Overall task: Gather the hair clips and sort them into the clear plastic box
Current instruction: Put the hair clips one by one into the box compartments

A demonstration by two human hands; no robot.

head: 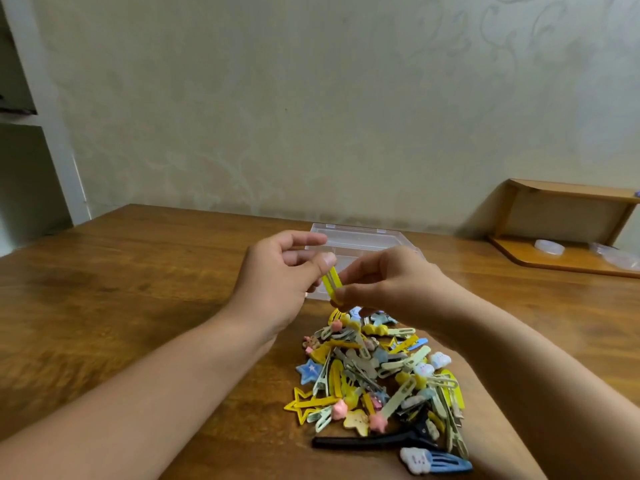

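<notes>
Both hands pinch one yellow snap clip [331,284] at the centre of the frame: the left hand [277,271] clamps its upper end between thumb and fingers, the right hand [388,282] nips its lower end with the fingertips. Its long axis runs nearly upright, tilted a little so the top leans toward the upper left. It hangs above the wooden table [138,289], in front of the clear plastic box [356,237], which lies just behind the hands. Below the hands, toward the lower middle of the frame, sits the pile of hair clips [377,375], with a black alligator clip [374,439] lying roughly level along its near edge. No writing can be read on anything
</notes>
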